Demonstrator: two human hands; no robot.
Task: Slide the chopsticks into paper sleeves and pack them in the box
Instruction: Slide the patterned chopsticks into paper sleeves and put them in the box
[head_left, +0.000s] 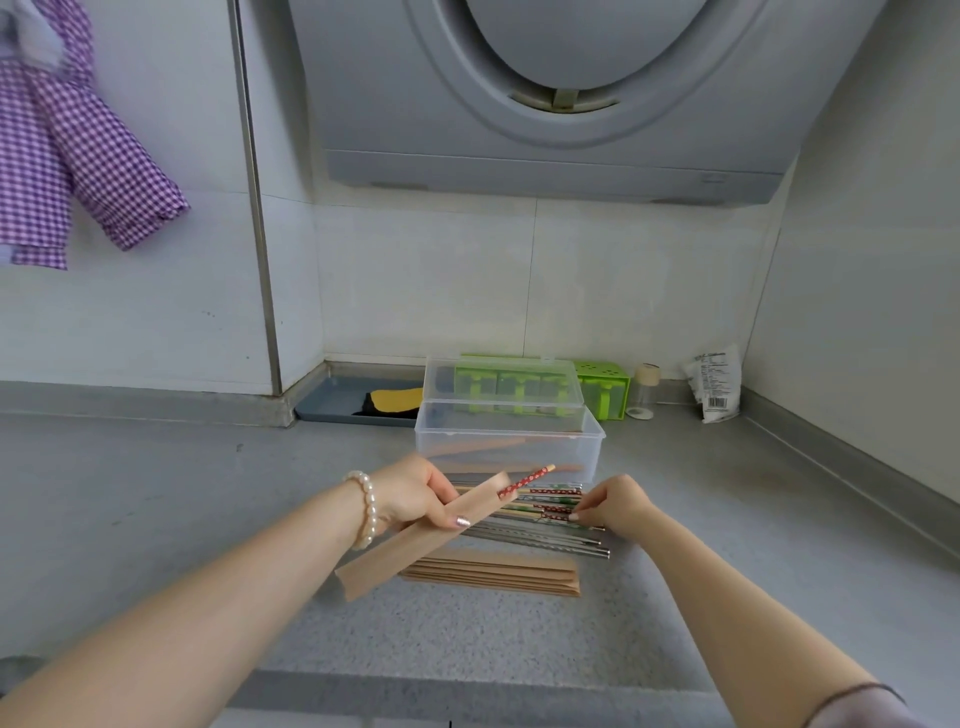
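I read left hand (415, 493) gripping kraft paper sleeve (415, 545), red-patterned chopstick (524, 480) protruding up-right from its mouth; right hand (613, 506) pinching loose chopsticks (545, 514) in pile lying left-right, just right of sleeve mouth; clear plastic box (509, 441) directly behind, so right hand nearer next chopstick

A grey speckled tabletop (156, 493) is bounded by white tiled walls (649, 280) at the back and right. A grey range hood (545, 156) is mounted above. A purple checked cloth (78, 156) is hung at the left wall. Soft daylight is spread evenly.
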